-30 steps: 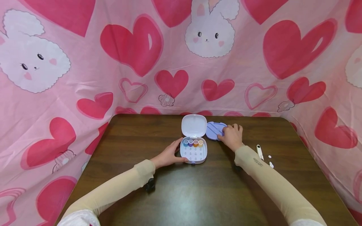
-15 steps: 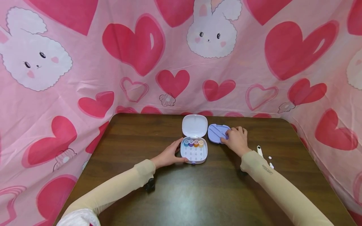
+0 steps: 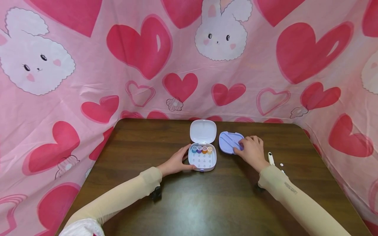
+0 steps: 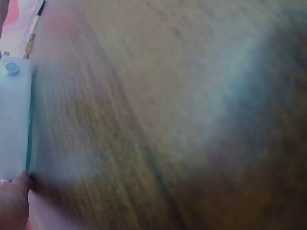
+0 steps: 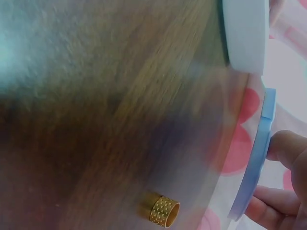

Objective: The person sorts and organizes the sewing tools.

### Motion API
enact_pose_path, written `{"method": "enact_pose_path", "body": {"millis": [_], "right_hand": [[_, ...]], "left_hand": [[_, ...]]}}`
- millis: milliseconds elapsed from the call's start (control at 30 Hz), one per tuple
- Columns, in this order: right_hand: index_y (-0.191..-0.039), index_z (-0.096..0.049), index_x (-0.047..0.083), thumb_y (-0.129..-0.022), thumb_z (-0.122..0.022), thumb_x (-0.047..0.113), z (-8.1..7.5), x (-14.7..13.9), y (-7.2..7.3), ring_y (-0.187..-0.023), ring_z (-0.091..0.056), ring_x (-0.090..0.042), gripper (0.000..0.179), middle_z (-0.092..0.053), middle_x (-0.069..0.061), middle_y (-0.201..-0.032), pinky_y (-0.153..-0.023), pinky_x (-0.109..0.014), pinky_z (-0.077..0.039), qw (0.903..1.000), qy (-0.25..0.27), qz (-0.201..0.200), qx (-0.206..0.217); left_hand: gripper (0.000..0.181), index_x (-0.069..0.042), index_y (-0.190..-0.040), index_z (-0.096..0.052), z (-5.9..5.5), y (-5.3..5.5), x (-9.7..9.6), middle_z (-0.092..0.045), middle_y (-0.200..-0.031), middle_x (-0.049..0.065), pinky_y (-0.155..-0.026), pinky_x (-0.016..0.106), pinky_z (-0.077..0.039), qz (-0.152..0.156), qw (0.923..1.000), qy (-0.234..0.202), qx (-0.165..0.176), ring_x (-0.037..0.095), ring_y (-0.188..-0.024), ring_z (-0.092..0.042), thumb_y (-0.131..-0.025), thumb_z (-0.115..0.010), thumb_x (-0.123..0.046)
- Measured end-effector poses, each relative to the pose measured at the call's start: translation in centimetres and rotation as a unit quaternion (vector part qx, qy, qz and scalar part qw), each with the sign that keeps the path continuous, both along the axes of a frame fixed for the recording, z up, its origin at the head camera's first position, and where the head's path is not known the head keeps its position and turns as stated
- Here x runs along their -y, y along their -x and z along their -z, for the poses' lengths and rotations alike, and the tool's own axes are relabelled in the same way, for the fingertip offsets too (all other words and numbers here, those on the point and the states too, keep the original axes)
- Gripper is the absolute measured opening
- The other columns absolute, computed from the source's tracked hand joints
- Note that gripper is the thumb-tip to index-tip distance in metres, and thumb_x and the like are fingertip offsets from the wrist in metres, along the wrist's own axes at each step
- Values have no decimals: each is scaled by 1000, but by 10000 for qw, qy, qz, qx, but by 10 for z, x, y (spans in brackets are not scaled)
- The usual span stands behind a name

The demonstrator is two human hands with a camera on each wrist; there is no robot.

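Observation:
A white sewing box [image 3: 196,162] stands on the table with its lid [image 3: 203,131] swung back. Inside, a row of thread spools [image 3: 199,149], blue, purple, orange and cream, lines the back; bare pegs fill the front. My left hand [image 3: 176,161] grips the box's left side, thumb at the front corner; the left wrist view shows the box's side wall [image 4: 14,124] and a fingertip at its end. Right of the box, my right hand [image 3: 251,151] pinches the lavender tray [image 3: 228,142] by its right edge. Edge-on in the right wrist view, the tray [image 5: 255,160] appears raised above the tabletop.
A gold thimble [image 5: 163,211] lies on the table in the right wrist view. A white-handled tool [image 3: 270,158] and small white pieces [image 3: 282,165] lie beyond my right wrist. In the left wrist view, a thin black-tipped tool [image 4: 35,24] shows past the box. Pink cloth [image 3: 183,59] hangs behind.
My right hand has drawn the lavender tray to the right and toward me, away from the open lid. The left hand and the box have stayed put.

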State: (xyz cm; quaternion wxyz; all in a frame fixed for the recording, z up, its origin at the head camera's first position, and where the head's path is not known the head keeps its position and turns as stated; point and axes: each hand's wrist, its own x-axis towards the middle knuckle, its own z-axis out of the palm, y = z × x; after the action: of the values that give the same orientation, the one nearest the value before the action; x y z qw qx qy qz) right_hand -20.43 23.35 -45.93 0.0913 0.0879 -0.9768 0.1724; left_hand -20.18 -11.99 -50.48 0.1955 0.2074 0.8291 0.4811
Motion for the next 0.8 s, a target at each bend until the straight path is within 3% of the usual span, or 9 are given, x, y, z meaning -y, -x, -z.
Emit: {"method": "enact_pose_path", "body": {"millis": [600, 800], "right_hand": [[-101, -77, -2, -83, -84, 29, -6, 5, -35, -112, -52, -47, 37, -66, -15, -88, -104, -69, -30, 9974, 149, -320, -635], [-101, -77, -1, -83, -85, 29, -7, 14, -41, -114, -51, -46, 36, -67, -13, -89, -104, -67, -30, 9978, 180, -425, -483]], "left_hand": [[107, -10, -166, -19, 0, -1, -1, -28, -167, 14, -116, 41, -41, -23, 10000, -88, 40, 31, -151, -37, -87, -87, -30], [105, -9, -166, -20, -1, -1, -1, -29, -166, 16, -116, 43, -40, -28, 9999, -105, -8, 32, -150, -38, -87, -87, -28]]}}
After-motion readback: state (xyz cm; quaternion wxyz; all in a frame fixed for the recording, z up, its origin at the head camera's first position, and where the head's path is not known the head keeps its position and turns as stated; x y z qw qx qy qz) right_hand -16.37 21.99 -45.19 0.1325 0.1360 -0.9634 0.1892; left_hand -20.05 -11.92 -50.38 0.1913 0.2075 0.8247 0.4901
